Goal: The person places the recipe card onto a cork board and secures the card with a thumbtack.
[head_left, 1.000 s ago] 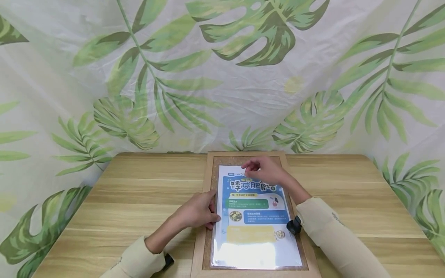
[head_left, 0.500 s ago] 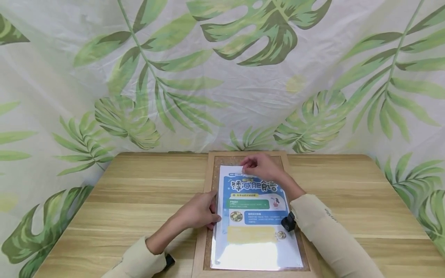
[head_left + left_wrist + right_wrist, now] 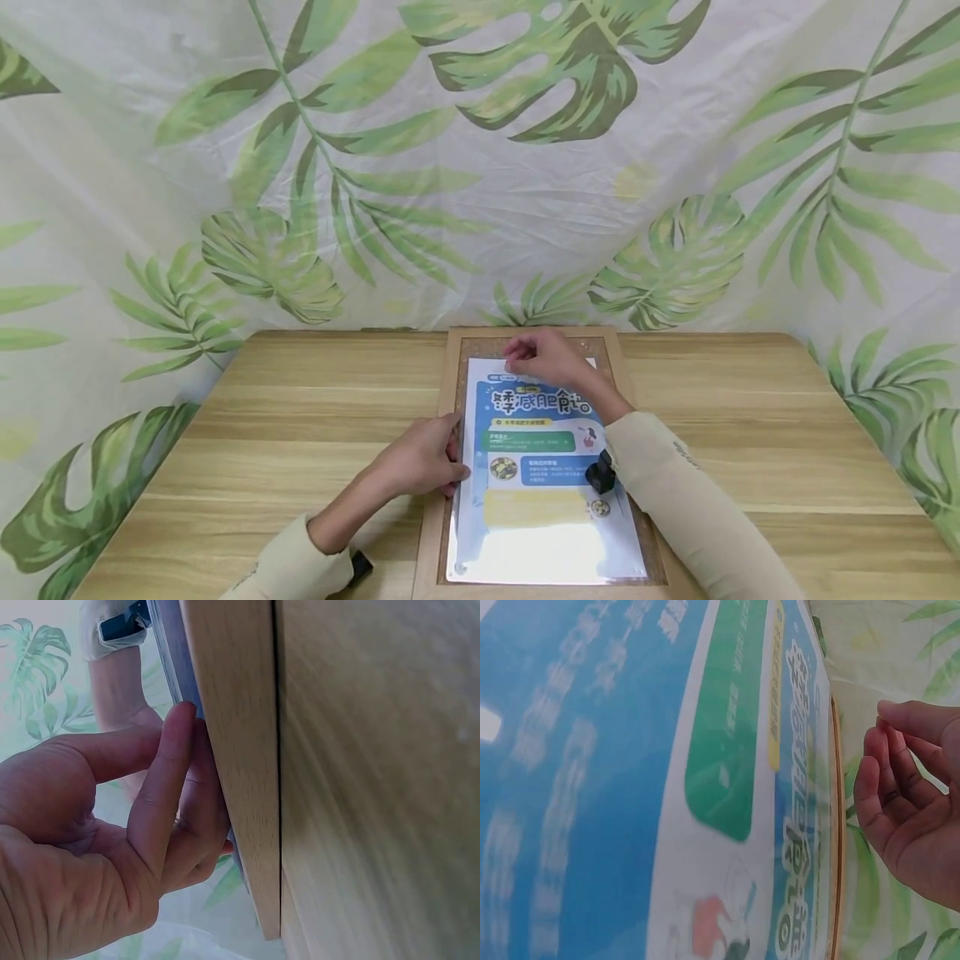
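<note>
A glossy printed poster (image 3: pixel 525 500) with blue, green and yellow panels lies on a wood-framed cork board (image 3: pixel 431 533). My left hand (image 3: pixel 420 458) pinches the poster's left edge. In the left wrist view, fingertips of the left hand (image 3: pixel 150 810) meet right beside the wooden frame (image 3: pixel 236 750). At the poster's top edge is my right hand (image 3: pixel 551 358), partly covering the printed title. The right wrist view shows the right hand's (image 3: pixel 915 795) thumb and index tips pressed together on something tiny; I cannot tell what it is. Its other fingers are loosely curled.
The wooden table (image 3: pixel 322 375) extends to both sides of the board. A leaf-patterned cloth (image 3: pixel 525 208) hangs behind it. Black wrist cameras sit on the left cuff (image 3: pixel 322 550) and right cuff (image 3: pixel 630 450). Light glares off the poster's lower part.
My right hand and forearm have moved left along the poster's top edge. The poster has shifted slightly left on the board, and my left hand has moved slightly left with it.
</note>
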Demonstrator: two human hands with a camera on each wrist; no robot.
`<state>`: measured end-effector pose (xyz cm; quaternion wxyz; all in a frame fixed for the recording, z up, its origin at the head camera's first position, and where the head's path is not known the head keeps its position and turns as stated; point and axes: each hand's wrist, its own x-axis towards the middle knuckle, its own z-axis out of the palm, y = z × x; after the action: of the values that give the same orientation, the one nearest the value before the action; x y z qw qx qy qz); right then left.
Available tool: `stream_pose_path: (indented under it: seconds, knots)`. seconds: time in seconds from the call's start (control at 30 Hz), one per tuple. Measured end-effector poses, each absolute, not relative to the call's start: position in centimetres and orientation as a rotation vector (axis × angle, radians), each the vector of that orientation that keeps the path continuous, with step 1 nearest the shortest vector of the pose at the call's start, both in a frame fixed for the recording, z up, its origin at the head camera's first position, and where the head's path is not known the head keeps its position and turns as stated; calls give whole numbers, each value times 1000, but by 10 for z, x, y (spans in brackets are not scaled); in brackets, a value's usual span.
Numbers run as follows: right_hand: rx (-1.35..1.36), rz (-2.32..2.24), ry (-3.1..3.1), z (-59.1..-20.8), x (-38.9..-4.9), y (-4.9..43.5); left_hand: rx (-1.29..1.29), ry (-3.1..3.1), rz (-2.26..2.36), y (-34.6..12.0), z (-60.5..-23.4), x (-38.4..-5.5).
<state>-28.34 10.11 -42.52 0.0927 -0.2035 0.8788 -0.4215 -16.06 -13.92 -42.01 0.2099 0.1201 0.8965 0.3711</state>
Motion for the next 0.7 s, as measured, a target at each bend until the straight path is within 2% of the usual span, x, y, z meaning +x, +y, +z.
stream_pose_path:
  seconds: [0.7]
  knots:
    - [-646,-1310,2619,-455,-305,77,409,2562,956,-139,-421,-158]
